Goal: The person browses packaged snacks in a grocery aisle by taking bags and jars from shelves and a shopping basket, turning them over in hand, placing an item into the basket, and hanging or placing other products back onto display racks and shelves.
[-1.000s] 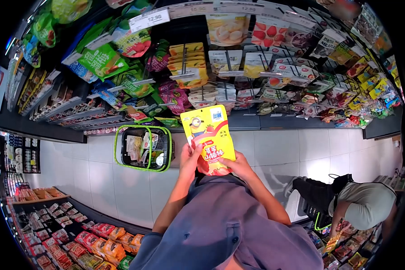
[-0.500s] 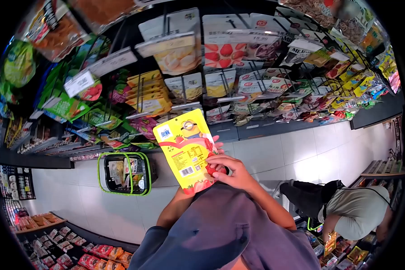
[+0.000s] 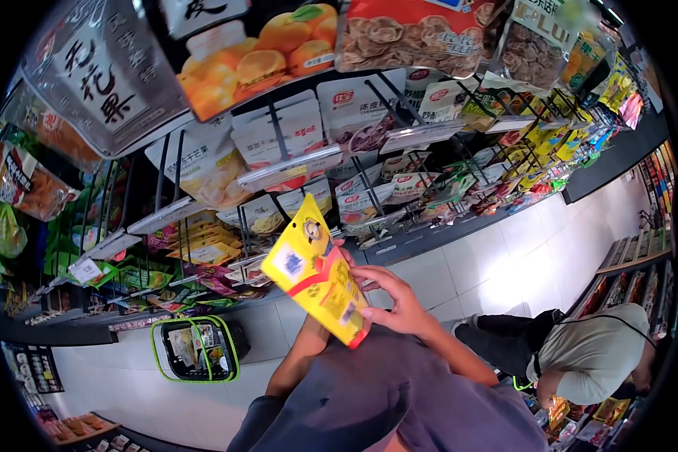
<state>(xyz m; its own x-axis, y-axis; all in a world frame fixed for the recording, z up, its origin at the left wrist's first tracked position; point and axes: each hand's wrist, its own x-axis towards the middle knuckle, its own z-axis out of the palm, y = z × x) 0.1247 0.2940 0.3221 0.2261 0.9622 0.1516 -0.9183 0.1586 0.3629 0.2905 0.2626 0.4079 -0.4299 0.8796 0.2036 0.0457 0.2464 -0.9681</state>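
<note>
In front of my chest is a yellow snack pouch (image 3: pixel 320 275) with a cartoon figure, a red band and strawberry pictures. It is tilted, its printed face turned partly to the left. My left hand (image 3: pixel 344 254) grips it from behind; most of that hand is hidden, with only fingers showing past the right edge. My right hand (image 3: pixel 399 305) is closed at the pouch's lower right edge, thumb on the front and fingers by the side.
Racks of hanging snack bags (image 3: pixel 354 113) run across the front, with price tag strips (image 3: pixel 290 167). A black basket with green handles (image 3: pixel 196 348) holding packages stands on the tiled floor at left. Another person (image 3: pixel 599 354) bends over shelves at right.
The pouch has turned, so its front appears narrower. My view has tilted up, showing more large bags on the upper rack; the basket appears lower. Both hands stay on the pouch.
</note>
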